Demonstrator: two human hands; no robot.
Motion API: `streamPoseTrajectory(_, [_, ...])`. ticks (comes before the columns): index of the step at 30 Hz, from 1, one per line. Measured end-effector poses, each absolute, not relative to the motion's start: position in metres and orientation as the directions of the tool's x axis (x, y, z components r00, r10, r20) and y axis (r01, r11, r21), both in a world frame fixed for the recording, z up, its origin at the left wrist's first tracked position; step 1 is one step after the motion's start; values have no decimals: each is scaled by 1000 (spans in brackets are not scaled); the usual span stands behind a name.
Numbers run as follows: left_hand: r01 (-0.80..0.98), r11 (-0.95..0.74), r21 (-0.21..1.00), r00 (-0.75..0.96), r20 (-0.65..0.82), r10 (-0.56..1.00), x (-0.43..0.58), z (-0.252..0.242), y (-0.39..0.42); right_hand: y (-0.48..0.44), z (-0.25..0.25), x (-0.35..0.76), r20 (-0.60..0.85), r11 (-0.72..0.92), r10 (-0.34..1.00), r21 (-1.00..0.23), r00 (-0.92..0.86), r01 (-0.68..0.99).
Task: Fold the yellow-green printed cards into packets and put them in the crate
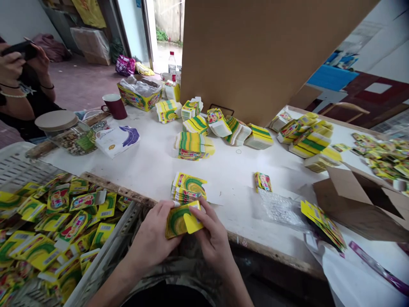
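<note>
Both of my hands hold one small yellow-and-green carton (179, 221) at the near edge of the white table (153, 166). My left hand (153, 238) grips its left side, fingers curled round it. My right hand (212, 236) pinches its yellow end flap with thumb and fingers. Just beyond the carton lies a small stack of flat cartons (188, 187) of the same print.
A white crate (19, 170) at my left is full of folded cartons (57, 226). More stacks (193, 145) cover the table's far side. A jar (68, 134), a red mug (115, 105), a brown cardboard box (361, 204) and a large cardboard sheet (262, 55) stand around. Another person's hands (19, 55) hold a phone at far left.
</note>
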State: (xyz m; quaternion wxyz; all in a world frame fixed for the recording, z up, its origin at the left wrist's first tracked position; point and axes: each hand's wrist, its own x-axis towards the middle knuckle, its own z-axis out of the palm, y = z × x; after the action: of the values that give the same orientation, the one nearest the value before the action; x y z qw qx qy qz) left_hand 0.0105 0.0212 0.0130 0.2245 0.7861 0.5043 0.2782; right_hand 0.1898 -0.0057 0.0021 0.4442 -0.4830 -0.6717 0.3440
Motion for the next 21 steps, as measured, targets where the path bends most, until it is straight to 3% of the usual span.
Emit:
streamPoseTrajectory(7, [632, -362, 686, 329, 185, 926, -6, 23, 24, 3, 20, 206, 103, 247, 935, -876, -339, 414])
streamPoseTrajectory(12, [608, -457, 649, 310, 336, 889, 6, 24, 20, -3, 25, 194, 129, 192, 971, -922, -200, 337])
streamPoseTrajectory(14, [557, -392, 732, 240, 311, 920, 8, 22, 17, -5, 19, 190, 135, 185, 970, -948, -200, 260])
streamPoseTrajectory(16, [363, -254, 897, 81, 241, 967, 5, 22, 16, -2, 12, 192, 135, 174, 972, -964, -194, 200])
streamPoseTrajectory(18, [-45, -196, 980, -194, 184, 963, -3, 24, 18, 8, 7, 197, 137, 154, 988, -940, -76, 303])
streamPoseTrajectory(21, [-562, -265, 784, -501, -67, 863, -17, 31, 26, 31, 3, 207, 177, 57, 973, -807, 148, 587])
